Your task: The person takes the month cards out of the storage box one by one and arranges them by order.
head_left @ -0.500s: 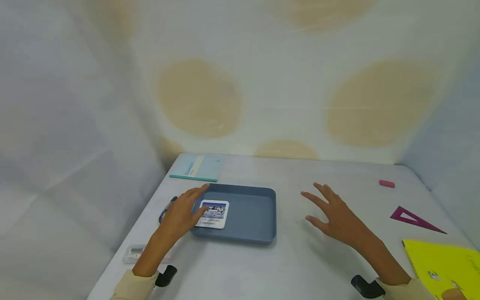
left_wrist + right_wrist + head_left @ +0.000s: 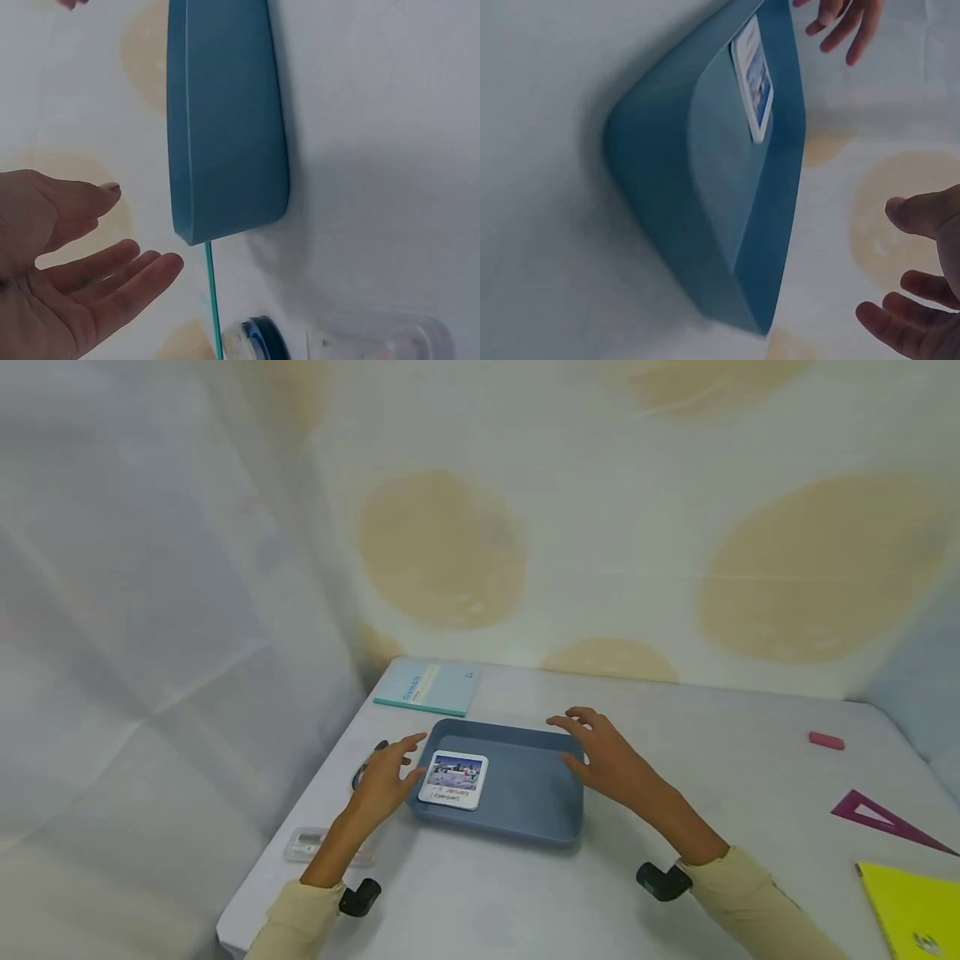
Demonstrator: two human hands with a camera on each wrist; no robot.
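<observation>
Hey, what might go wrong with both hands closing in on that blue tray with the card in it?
The card lies loose near the left wall of the tray, so a tilted lift may slide it out. The left hand is beside a pen and might knock it. The right hand is open at the far rim, not yet gripping.

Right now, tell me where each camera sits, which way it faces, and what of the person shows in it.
Head: worn on the head, looking forward and down at the table; both forearms, left hand and right hand flank the blue tray.
Left wrist: on the left wrist, looking along the open palm at the tray's outer wall.
Right wrist: on the right wrist, facing the tray's side; right fingertips show.
Shared: head and right wrist views both show the picture card in the tray.
</observation>
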